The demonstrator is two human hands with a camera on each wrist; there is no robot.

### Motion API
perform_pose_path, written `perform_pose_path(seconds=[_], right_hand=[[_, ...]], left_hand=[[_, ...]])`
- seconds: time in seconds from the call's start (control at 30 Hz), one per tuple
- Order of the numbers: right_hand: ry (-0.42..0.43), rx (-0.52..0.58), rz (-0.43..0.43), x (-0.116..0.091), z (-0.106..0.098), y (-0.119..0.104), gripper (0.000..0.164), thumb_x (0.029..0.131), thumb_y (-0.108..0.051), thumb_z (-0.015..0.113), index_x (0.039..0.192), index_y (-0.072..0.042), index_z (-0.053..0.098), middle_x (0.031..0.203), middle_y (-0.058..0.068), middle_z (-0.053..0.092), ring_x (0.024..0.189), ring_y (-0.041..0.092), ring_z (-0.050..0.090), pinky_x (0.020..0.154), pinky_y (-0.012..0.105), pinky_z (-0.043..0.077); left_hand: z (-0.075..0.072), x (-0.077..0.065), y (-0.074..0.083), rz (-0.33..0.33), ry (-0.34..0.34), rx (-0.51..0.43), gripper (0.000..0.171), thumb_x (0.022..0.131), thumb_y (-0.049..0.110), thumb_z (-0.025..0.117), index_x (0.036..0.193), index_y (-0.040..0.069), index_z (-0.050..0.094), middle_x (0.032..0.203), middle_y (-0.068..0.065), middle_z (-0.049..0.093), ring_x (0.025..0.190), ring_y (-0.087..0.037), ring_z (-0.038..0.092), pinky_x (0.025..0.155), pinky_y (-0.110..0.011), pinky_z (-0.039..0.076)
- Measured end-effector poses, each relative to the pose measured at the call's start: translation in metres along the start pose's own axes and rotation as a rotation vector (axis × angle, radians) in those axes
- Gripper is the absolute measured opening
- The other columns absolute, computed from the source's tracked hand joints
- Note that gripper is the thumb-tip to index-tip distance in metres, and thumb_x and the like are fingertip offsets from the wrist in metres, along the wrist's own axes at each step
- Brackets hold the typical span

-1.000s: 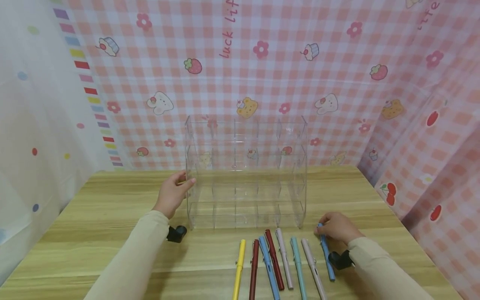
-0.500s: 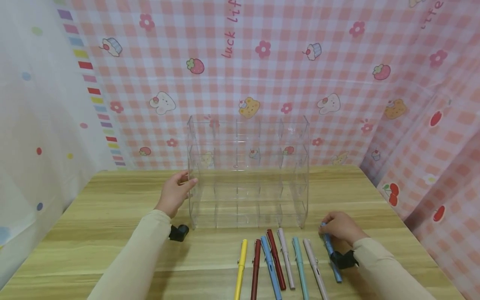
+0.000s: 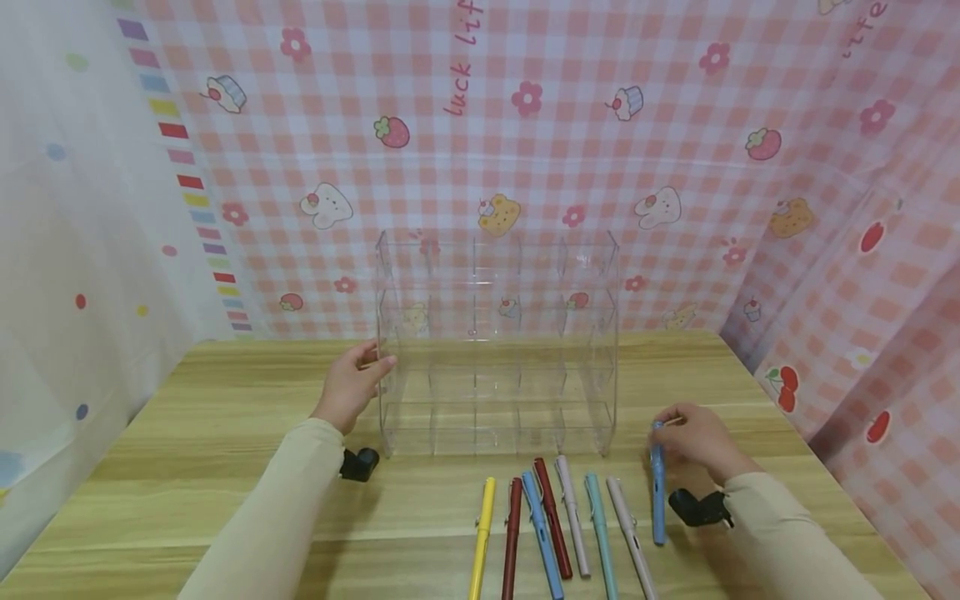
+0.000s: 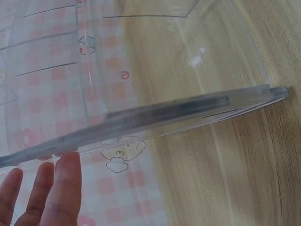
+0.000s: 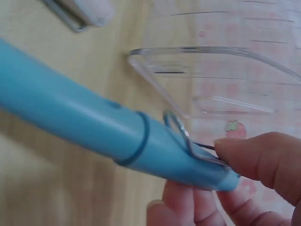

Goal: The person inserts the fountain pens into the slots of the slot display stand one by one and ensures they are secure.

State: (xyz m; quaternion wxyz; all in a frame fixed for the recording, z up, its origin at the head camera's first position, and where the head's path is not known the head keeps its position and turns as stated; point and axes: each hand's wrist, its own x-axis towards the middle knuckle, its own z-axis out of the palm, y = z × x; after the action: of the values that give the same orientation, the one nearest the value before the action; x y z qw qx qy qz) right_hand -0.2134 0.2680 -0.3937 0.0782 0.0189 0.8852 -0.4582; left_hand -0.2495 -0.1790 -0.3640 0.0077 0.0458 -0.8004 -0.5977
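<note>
Pinches a blue pen [image 3: 658, 496] near the clip end, between thumb and fingers of the right hand [image 3: 701, 440]. Holds it just right of the clear rack [image 3: 497, 383], apart from both the rack and the row of pens. Has shifted hand and pen slightly farther from the body than half a second ago, swinging the pen from a slant to nearly upright in the head view. Cannot tell about contact between its lower end and the counter [image 3: 172, 467].

Keeps the left hand [image 3: 347, 390] at the rack's left side panel, as in both earlier frames, with fingers fairly straight, slightly spread, tips against the panel. Leaves the rack standing in the same spot.

Likewise leaves the other pens lying unmoved in front of the rack: from left to right, a yellow pen [image 3: 482, 542], a dark red pen [image 3: 512, 537], a second blue pen [image 3: 542, 533], another dark red pen [image 3: 552, 517], a lilac pen [image 3: 573, 517], a turquoise pen [image 3: 601, 537] and another lilac pen [image 3: 632, 537].
</note>
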Motion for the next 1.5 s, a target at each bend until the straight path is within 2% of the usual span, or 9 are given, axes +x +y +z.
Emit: perform_pose_path(seconds=[0.23, 0.5, 0.7, 0.83, 1.03, 1.23, 1.5], right_hand=[[0.021, 0.063, -0.042, -0.004, -0.013, -0.012, 0.038, 0.092, -0.01, 0.06, 0.118, 0.014, 0.047, 0.103, 0.019, 0.062, 0.079, 0.016, 0.064, 0.073, 0.036, 0.057], [0.067, 0.085, -0.09, -0.007, -0.028, -0.028, 0.045, 0.096, -0.017, 0.058, 0.125, 0.013, 0.044, 0.107, 0.016, 0.061, 0.08, 0.004, 0.062, 0.075, 0.031, 0.056], [0.119, 0.151, -0.113, -0.011, -0.043, -0.045, 0.043, 0.097, -0.016, 0.057, 0.127, 0.011, 0.042, 0.099, 0.002, 0.059, 0.079, 0.0, 0.062, 0.076, 0.027, 0.056], [0.137, 0.222, -0.131, -0.012, -0.05, -0.056, 0.039, 0.097, -0.018, 0.058, 0.124, 0.006, 0.043, 0.095, -0.006, 0.057, 0.08, 0.001, 0.062, 0.076, 0.025, 0.056], [0.197, 0.327, -0.175, -0.01, -0.054, -0.073, 0.025, 0.094, -0.019, 0.062, 0.113, -0.008, 0.05, 0.094, -0.007, 0.058, 0.081, 0.003, 0.064, 0.073, 0.022, 0.056], [0.239, 0.529, -0.169, -0.007, -0.051, -0.097, 0.025, 0.091, -0.015, 0.067, 0.108, -0.008, 0.051, 0.097, -0.002, 0.057, 0.08, 0.006, 0.064, 0.072, 0.022, 0.056], [0.323, 0.728, -0.195, -0.002, -0.044, -0.124, 0.029, 0.087, -0.013, 0.072, 0.106, -0.007, 0.051, 0.101, 0.004, 0.054, 0.079, 0.007, 0.063, 0.069, 0.021, 0.056]], left_hand=[[0.001, 0.002, -0.001, 0.002, 0.002, -0.007, 0.057, 0.099, 0.019, 0.055, 0.149, 0.002, 0.033, 0.141, -0.022, 0.042, 0.128, -0.035, 0.046, 0.096, -0.043, 0.047], [0.004, 0.003, -0.001, 0.004, 0.004, -0.018, 0.054, 0.099, 0.02, 0.055, 0.148, 0.004, 0.036, 0.138, -0.02, 0.044, 0.123, -0.033, 0.048, 0.094, -0.041, 0.047], [0.004, 0.002, -0.002, 0.016, -0.006, -0.014, 0.055, 0.099, 0.021, 0.055, 0.148, 0.005, 0.036, 0.14, -0.021, 0.042, 0.126, -0.034, 0.047, 0.095, -0.042, 0.047], [0.003, 0.003, -0.004, 0.012, -0.004, -0.012, 0.056, 0.099, 0.022, 0.055, 0.149, 0.006, 0.035, 0.141, -0.021, 0.041, 0.126, -0.034, 0.046, 0.097, -0.045, 0.046], [0.002, 0.002, -0.004, 0.007, -0.007, -0.02, 0.057, 0.099, 0.023, 0.055, 0.149, 0.005, 0.034, 0.14, -0.021, 0.042, 0.124, -0.035, 0.047, 0.097, -0.045, 0.046], [0.001, 0.002, -0.004, -0.002, -0.001, -0.018, 0.058, 0.099, 0.023, 0.056, 0.149, 0.005, 0.033, 0.14, -0.021, 0.043, 0.124, -0.034, 0.048, 0.097, -0.044, 0.046], [0.001, 0.001, -0.004, 0.001, -0.001, -0.023, 0.058, 0.099, 0.023, 0.056, 0.15, 0.005, 0.033, 0.14, -0.02, 0.042, 0.125, -0.034, 0.046, 0.098, -0.047, 0.045]])
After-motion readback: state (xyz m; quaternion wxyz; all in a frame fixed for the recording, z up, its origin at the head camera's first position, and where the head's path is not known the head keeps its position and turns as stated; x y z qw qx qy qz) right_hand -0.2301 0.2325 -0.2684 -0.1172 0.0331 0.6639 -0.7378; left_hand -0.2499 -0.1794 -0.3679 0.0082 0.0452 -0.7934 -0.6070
